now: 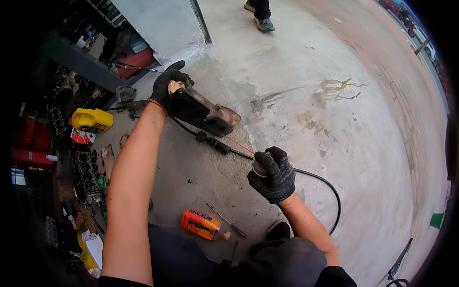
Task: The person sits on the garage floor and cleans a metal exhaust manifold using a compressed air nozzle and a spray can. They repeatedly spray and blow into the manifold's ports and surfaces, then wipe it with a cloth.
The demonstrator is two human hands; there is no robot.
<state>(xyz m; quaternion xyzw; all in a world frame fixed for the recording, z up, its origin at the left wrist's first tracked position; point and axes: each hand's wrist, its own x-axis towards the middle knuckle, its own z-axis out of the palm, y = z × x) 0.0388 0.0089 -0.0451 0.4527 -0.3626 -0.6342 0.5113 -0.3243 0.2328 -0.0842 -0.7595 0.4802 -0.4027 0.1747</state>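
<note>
My left hand [171, 84], in a dark knit work glove, grips one end of a brownish cast metal engine part [224, 113]. The part is tilted, and its dark, flat flange [190, 107] faces me. My right hand [276, 175], gloved alike, is closed around an aerosol can [259, 166], seen from its top. From the nozzle a thin red straw [239, 145] points at the lower end of the flange. The straw's tip is at or just short of the metal; I cannot tell which. Most of the can is hidden by my fingers.
A black cable or hose [331, 188] runs beneath both hands. Near my knees lie an orange-labelled bottle [201, 224] and a screwdriver [229, 224]. At left are a yellow jug [92, 120], a cylinder head [86, 172] and clutter. A person's shoe [264, 24] is at the top.
</note>
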